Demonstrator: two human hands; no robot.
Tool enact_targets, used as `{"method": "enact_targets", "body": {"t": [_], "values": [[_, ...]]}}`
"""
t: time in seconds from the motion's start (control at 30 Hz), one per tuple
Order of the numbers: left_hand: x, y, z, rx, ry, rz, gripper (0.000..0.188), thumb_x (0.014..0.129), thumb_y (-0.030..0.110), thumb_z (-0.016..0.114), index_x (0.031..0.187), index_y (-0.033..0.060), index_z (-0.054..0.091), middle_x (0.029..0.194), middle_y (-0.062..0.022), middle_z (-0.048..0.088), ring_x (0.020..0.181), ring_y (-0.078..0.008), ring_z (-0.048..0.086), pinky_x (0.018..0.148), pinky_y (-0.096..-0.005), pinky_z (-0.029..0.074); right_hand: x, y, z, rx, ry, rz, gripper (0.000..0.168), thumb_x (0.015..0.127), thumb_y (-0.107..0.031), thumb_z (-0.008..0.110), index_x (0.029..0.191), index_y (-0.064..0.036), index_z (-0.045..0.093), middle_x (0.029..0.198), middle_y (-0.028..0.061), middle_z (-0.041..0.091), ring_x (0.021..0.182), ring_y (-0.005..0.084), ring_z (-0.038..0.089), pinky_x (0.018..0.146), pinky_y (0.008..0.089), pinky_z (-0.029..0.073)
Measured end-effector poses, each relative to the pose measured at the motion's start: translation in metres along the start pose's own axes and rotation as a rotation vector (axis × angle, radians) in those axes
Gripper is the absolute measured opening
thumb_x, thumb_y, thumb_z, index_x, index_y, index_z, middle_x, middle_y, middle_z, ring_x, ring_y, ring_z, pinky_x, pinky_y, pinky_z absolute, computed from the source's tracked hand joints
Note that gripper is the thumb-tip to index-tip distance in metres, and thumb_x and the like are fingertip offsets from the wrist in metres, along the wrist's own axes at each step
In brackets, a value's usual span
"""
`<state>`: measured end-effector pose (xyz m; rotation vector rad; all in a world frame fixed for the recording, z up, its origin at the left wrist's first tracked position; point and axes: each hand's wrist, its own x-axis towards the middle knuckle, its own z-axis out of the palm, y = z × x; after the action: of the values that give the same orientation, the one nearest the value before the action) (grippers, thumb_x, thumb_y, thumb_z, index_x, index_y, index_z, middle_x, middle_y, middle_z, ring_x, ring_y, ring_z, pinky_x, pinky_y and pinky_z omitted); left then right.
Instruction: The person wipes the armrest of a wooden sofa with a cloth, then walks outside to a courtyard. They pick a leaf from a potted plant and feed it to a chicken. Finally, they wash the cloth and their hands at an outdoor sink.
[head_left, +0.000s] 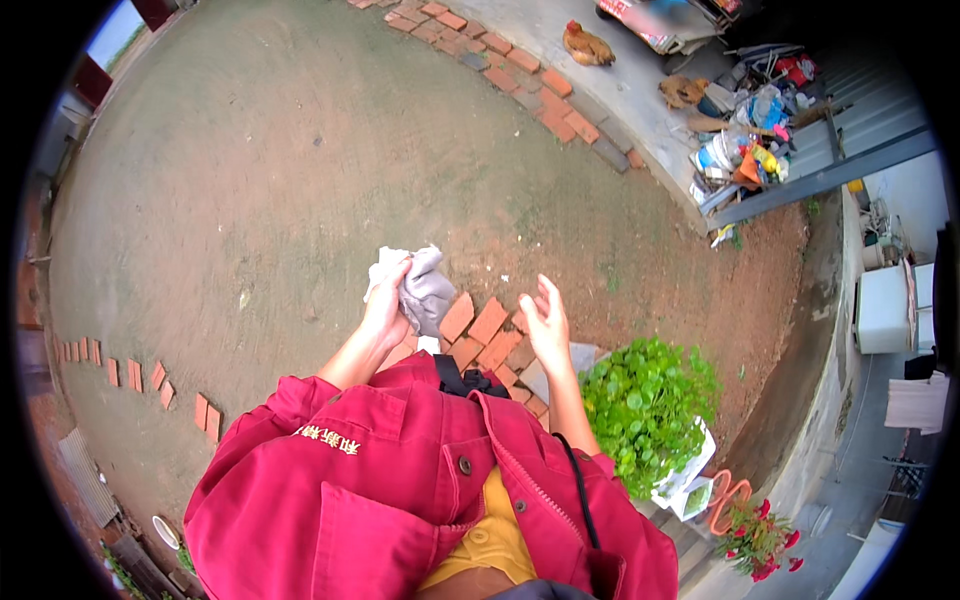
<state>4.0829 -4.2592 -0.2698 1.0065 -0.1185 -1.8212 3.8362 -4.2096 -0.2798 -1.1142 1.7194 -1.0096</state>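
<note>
My left hand (388, 306) holds a crumpled grey and white cloth (426, 291) in front of my body, the thumb pressed over it. Part of the cloth hangs down past the palm. To the right, my right hand (546, 322) is raised with nothing in it, its fingers slightly bent and apart. Below both hands lies a patch of red paving bricks (489, 321). A leafy green potted plant (641, 409) stands beside my right forearm. My red jacket (360, 480) fills the lower view.
A bare dirt yard (247, 172) spreads ahead, with a brick border (517, 67) at the top. A brown hen (588, 46) sits near a heap of mixed rubbish (750, 142). Loose bricks (135, 375) lie at left. Red flowers (761, 544) and an orange hose (727, 499) are lower right.
</note>
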Motion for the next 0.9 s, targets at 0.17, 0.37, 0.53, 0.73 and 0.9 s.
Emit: {"method": "enact_targets", "body": {"t": [0.17, 0.37, 0.53, 0.73, 0.9], "values": [[0.049, 0.063, 0.023, 0.052, 0.082, 0.015, 0.023, 0.092, 0.017, 0.05, 0.112, 0.0068, 0.055, 0.101, -0.0047, 0.061, 0.091, -0.017, 0.059, 0.081, -0.032, 0.047, 0.071, -0.014, 0.002, 0.114, 0.116, 0.111, 0.054, 0.088, -0.031, 0.059, 0.133, -0.011, 0.039, 0.129, 0.0145, 0.047, 0.115, 0.0246, 0.049, 0.092, 0.0379, 0.042], [0.158, 0.104, 0.083, 0.023, -0.089, -0.18, 0.026, 0.091, 0.019, 0.051, 0.114, 0.0086, 0.055, 0.102, -0.0042, 0.062, 0.09, -0.0183, 0.06, 0.081, -0.0333, 0.048, 0.193, -0.057, 0.037, 0.366, -0.016, 0.241, 0.057, 0.09, -0.037, 0.056, 0.137, -0.015, 0.034, 0.131, 0.0123, 0.043, 0.118, 0.0242, 0.045, 0.091, 0.0383, 0.042], [0.277, 0.135, 0.172, 0.135, -0.336, -0.309, 0.036, 0.091, 0.022, 0.053, 0.124, 0.0089, 0.05, 0.114, -0.0053, 0.06, 0.102, -0.0204, 0.058, 0.09, -0.0377, 0.045, 0.334, -0.122, 0.072, 0.65, -0.334, 0.298, 0.066, 0.091, -0.047, 0.05, 0.143, -0.02, 0.021, 0.144, 0.0101, 0.028, 0.131, 0.0263, 0.031, 0.1, 0.0452, 0.034], [0.425, 0.206, 0.259, 0.218, -0.265, -0.204, 0.037, 0.091, 0.024, 0.053, 0.124, 0.0066, 0.05, 0.12, -0.0072, 0.056, 0.11, -0.0209, 0.054, 0.095, -0.0377, 0.042, 0.531, -0.171, 0.085, 0.877, -0.498, 0.285, 0.044, 0.091, -0.021, 0.057, 0.128, -0.003, 0.044, 0.12, 0.0075, 0.054, 0.11, 0.0146, 0.052, 0.09, 0.0256, 0.042], [0.521, 0.268, 0.302, 0.145, -0.229, -0.146, 0.039, 0.093, 0.024, 0.05, 0.126, 0.0045, 0.047, 0.123, -0.0103, 0.055, 0.111, -0.0233, 0.054, 0.095, -0.0388, 0.043, 0.682, -0.206, 0.096, 0.73, -0.504, 0.219, 0.026, 0.09, -0.018, 0.059, 0.108, 0.0, 0.058, 0.1, 0.0032, 0.061, 0.092, 0.0093, 0.056, 0.081, 0.0239, 0.045]]}}
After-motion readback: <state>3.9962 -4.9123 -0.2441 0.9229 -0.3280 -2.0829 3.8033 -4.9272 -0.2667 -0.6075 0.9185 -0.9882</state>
